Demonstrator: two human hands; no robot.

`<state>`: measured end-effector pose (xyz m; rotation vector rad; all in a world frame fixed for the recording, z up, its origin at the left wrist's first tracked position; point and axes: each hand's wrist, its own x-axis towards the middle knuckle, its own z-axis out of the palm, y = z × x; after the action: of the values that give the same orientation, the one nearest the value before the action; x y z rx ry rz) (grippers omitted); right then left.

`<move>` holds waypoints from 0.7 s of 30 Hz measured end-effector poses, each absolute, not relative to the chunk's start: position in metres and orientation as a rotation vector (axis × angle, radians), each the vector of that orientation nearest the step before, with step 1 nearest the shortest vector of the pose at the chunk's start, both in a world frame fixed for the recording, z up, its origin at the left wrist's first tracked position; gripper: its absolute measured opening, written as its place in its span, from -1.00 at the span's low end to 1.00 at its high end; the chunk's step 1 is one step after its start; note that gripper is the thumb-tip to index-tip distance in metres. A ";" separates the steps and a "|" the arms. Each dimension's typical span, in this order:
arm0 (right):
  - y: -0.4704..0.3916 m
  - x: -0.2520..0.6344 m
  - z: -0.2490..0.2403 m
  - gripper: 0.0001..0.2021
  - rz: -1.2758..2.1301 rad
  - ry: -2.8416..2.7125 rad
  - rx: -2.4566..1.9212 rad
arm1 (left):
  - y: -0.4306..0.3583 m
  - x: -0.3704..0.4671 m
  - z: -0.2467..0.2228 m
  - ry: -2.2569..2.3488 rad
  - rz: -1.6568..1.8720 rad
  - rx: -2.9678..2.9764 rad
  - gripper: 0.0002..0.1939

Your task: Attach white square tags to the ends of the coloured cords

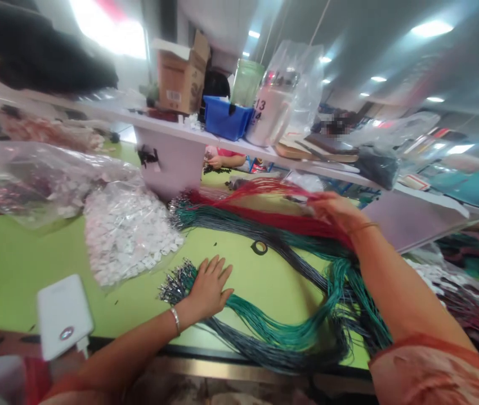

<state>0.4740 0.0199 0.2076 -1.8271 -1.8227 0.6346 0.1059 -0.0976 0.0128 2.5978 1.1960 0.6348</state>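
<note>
My left hand [210, 286] lies flat, fingers spread, on the end of a bundle of green wires [277, 327] and dark wires [260, 350]. Metal terminals [175, 284] stick out just left of its fingers. Farther right, my right hand [334, 212] is closed around a few red wires [271, 185], lifting them in an arc above the other red wires [256, 212]. Beneath these runs a second bundle of dark wires [239, 226] and green ones, its terminals at the far left end. My right fingertips are slightly blurred.
A clear bag of white connectors [127, 236] and a white power bank [65, 316] lie left. A roll of black tape [259, 247] sits mid-table. The shelf holds a blue bin [227, 117], a cardboard box [180, 79] and a jug [267, 112]. Another person's hand [214, 160] shows beyond.
</note>
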 end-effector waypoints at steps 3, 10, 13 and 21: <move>0.001 0.450 0.193 -0.69 1.170 -1.940 -1.701 | -0.087 0.122 0.034 1.043 0.678 2.273 -0.36; -0.053 0.409 0.150 -0.66 1.323 -2.071 -1.568 | -0.028 0.207 0.068 0.531 0.647 0.749 -0.36; -0.081 0.402 0.118 -0.80 1.250 -2.337 -1.525 | -0.012 0.234 0.072 0.439 0.805 0.433 -0.43; -0.058 0.401 0.095 -0.69 1.463 -2.157 -1.378 | -0.020 0.229 0.053 0.596 1.108 0.445 -0.77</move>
<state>0.4007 -0.0585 0.0955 -1.3777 -2.1574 1.4630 0.2290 -0.0203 0.0532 0.4455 0.5957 1.1082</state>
